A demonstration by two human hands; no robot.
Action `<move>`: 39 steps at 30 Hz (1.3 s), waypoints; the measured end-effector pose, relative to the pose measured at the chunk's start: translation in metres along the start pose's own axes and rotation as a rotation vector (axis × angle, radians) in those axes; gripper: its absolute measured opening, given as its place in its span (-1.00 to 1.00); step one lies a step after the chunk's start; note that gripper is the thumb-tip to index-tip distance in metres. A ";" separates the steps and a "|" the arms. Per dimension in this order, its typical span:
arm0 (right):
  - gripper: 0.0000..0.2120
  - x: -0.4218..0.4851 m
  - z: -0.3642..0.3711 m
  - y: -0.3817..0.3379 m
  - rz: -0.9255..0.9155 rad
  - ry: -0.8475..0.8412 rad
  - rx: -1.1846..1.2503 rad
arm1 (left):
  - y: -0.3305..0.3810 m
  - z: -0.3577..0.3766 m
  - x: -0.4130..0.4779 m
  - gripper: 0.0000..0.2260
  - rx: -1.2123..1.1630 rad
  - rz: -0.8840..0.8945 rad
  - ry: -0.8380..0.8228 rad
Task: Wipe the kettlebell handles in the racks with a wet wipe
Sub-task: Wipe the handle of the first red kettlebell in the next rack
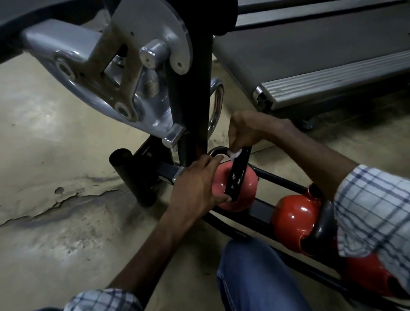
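Observation:
A pink kettlebell point(247, 177) with a black handle point(238, 174) lies at the far end of a low black rack point(280, 182). My left hand point(197, 186) grips the kettlebell, thumb on the lower handle and fingers over the top. My right hand point(249, 131) pinches a small white wet wipe point(235, 154) against the top of that handle. Nearer to me a red kettlebell point(294, 218) with a dark handle sits in the same rack, partly hidden by my right sleeve. A third red kettlebell point(365, 275) shows below the sleeve.
A grey and black gym machine frame point(184, 82) stands right behind the rack's far end. A treadmill deck point(326, 50) lies to the right. Cracked concrete floor point(37, 171) spreads to the left. My knee in jeans point(255, 275) is close to the rack.

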State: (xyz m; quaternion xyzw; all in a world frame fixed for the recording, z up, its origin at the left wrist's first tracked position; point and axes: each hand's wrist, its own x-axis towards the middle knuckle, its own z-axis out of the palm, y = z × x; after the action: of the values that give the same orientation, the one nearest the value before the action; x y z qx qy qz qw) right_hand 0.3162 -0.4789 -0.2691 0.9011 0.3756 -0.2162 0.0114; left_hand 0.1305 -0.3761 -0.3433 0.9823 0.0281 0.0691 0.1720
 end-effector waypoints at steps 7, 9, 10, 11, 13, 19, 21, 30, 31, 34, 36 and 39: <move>-0.76 -0.041 0.038 -0.027 0.015 0.141 0.007 | -0.004 0.003 -0.003 -0.05 -0.056 -0.026 0.020; -0.79 -0.049 0.049 -0.034 0.009 0.238 -0.037 | -0.006 0.002 -0.002 -0.02 -0.065 -0.023 0.030; -0.79 -0.049 0.049 -0.031 0.052 0.343 -0.011 | -0.006 0.002 -0.003 -0.02 -0.065 -0.021 0.040; -0.80 -0.051 0.049 -0.027 0.093 0.436 0.027 | -0.006 0.001 -0.004 -0.02 -0.065 -0.014 0.048; -0.84 -0.058 0.057 -0.028 0.095 0.504 0.034 | -0.004 0.000 -0.005 -0.01 -0.081 0.012 0.036; -0.91 -0.102 0.125 -0.043 -0.132 0.721 0.229 | -0.009 -0.004 0.000 -0.02 -0.033 0.098 -0.116; -0.94 -0.104 0.150 -0.037 -0.120 0.855 0.336 | -0.008 -0.005 0.001 -0.07 -0.027 0.124 -0.115; -0.85 -0.090 0.178 -0.058 -0.102 1.026 0.230 | -0.008 -0.003 0.002 -0.09 -0.003 0.150 -0.136; -0.87 -0.091 0.179 -0.056 -0.104 1.029 0.234 | -0.008 -0.004 0.002 -0.07 0.010 0.150 -0.139; -0.92 -0.105 0.192 -0.049 -0.093 1.027 0.459 | -0.008 -0.005 0.001 -0.05 -0.004 0.145 -0.138; -0.86 -0.118 0.195 -0.043 0.001 1.015 0.831 | -0.008 -0.005 0.002 -0.05 -0.009 0.150 -0.129; -0.85 -0.113 0.193 -0.031 0.228 0.858 1.283 | -0.007 -0.001 0.002 -0.02 0.012 0.147 -0.123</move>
State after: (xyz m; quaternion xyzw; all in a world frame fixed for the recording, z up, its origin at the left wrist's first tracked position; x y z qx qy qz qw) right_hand 0.1508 -0.5675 -0.3946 0.7694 0.0540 -0.0213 -0.6362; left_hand 0.1324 -0.3691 -0.3440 0.9851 -0.0541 0.0211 0.1621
